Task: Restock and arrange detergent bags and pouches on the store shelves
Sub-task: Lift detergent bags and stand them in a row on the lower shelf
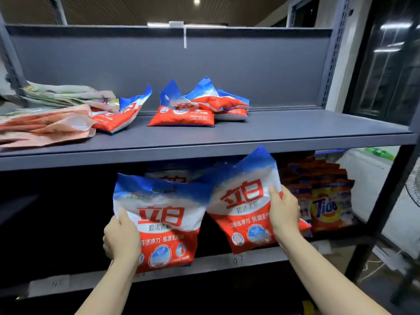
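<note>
Two red, white and blue plastic detergent bags stand upright at the front edge of the lower grey metal shelf (227, 261): the left hand (121, 241) grips the left bag (162, 220) by its left edge, the right hand (284, 213) grips the tilted right bag (241, 201) by its right edge. Orange Tide pouches (327, 201) crowd the right end, dark space lies leftward. The upper grey shelf (295, 135) holds flat bags, with bare surface at right.

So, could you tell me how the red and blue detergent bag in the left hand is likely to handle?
The detergent bag probably flops: its top edge is crumpled and sags. The left hand grips only one side edge, so it may swing. The glossy film looks somewhat slippery.
</note>
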`<act>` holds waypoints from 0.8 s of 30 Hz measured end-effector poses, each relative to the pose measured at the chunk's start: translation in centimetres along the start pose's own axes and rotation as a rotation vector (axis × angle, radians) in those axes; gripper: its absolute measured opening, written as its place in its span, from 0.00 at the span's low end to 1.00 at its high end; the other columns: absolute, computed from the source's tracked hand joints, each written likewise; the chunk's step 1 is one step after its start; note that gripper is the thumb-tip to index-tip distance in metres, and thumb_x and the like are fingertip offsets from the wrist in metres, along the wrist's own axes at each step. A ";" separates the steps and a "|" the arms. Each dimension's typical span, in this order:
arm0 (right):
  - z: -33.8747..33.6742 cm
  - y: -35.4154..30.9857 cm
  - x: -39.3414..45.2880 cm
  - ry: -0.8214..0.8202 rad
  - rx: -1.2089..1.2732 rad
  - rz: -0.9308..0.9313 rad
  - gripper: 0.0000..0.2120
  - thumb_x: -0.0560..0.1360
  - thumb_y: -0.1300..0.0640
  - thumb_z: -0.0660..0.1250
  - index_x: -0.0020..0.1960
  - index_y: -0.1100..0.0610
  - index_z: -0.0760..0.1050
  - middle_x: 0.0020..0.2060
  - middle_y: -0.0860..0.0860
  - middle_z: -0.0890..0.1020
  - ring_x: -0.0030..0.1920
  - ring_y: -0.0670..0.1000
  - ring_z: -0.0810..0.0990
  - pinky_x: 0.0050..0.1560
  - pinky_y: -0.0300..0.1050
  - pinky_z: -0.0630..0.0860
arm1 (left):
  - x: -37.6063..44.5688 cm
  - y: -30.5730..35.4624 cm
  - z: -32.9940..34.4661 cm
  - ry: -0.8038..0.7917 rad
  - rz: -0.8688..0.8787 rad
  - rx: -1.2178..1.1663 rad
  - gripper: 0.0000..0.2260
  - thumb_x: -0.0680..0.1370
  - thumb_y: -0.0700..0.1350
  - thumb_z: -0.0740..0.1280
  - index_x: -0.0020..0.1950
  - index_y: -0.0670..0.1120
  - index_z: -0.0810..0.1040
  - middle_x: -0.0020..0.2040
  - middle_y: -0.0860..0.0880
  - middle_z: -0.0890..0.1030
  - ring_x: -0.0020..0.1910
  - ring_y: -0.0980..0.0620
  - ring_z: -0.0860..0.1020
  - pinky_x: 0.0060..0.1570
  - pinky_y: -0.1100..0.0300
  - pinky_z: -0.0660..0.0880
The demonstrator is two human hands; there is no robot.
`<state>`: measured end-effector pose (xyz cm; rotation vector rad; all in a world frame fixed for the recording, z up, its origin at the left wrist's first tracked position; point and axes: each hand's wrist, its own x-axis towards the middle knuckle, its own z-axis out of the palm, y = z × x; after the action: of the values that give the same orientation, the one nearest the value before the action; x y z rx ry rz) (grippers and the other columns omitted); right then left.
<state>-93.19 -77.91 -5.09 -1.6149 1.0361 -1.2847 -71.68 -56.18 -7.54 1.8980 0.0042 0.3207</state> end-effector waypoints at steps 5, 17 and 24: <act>2.7 3.1 1.5 -0.115 0.108 0.263 0.14 0.79 0.52 0.60 0.37 0.58 0.71 0.31 0.57 0.77 0.33 0.55 0.74 0.38 0.51 0.71 | 2.6 -1.6 1.6 -0.008 -0.119 0.002 0.17 0.82 0.49 0.54 0.44 0.37 0.72 0.40 0.37 0.74 0.43 0.36 0.75 0.50 0.46 0.72; 11.2 6.6 6.8 -0.197 0.328 0.435 0.14 0.80 0.50 0.60 0.58 0.58 0.75 0.45 0.57 0.84 0.42 0.56 0.83 0.39 0.49 0.79 | 8.6 -2.7 9.7 -0.086 -0.307 -0.270 0.25 0.81 0.58 0.54 0.66 0.40 0.71 0.57 0.34 0.78 0.53 0.35 0.79 0.54 0.42 0.76; 15.4 7.8 9.9 -0.158 0.334 0.391 0.16 0.81 0.48 0.57 0.63 0.55 0.71 0.48 0.56 0.83 0.45 0.57 0.83 0.38 0.48 0.79 | 9.9 -4.1 13.0 -0.328 -0.242 -0.381 0.18 0.82 0.57 0.53 0.63 0.47 0.71 0.48 0.39 0.82 0.42 0.40 0.83 0.43 0.42 0.80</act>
<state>-77.46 -88.27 -11.57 -1.1710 0.9256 -0.9874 -58.63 -65.15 -13.21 1.5313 -0.0433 -0.1492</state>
